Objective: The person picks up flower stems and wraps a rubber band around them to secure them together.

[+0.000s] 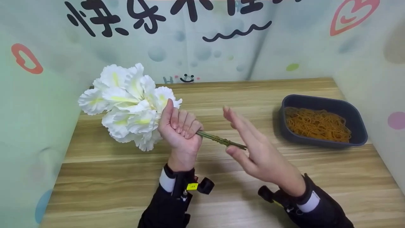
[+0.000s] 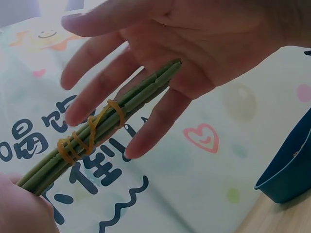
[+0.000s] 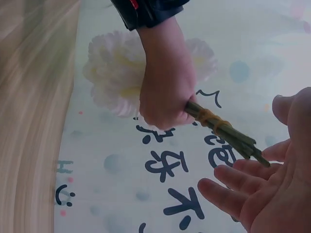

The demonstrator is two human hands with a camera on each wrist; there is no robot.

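Observation:
A bunch of white artificial flowers (image 1: pixel 126 101) with yellow streaks fans out to the left in the head view. Its green stems (image 1: pixel 221 140) run through the fist of my left hand (image 1: pixel 182 129), which grips them just below the blooms. In the left wrist view a yellow-brown rubber band (image 2: pixel 90 133) is wound around the bundled stems, between the left hand and the cut ends. My right hand (image 1: pixel 262 152) is spread beside the stem ends, its fingers extended and apart, holding nothing. Whether its palm touches the stem tips is hard to tell.
A dark blue plastic box (image 1: pixel 322 144) holding many rubber bands (image 1: pixel 316 125) stands at the right of the wooden table (image 1: pixel 110 190). A printed backdrop (image 1: pixel 190 60) with lettering and hearts rises behind the table and along both sides.

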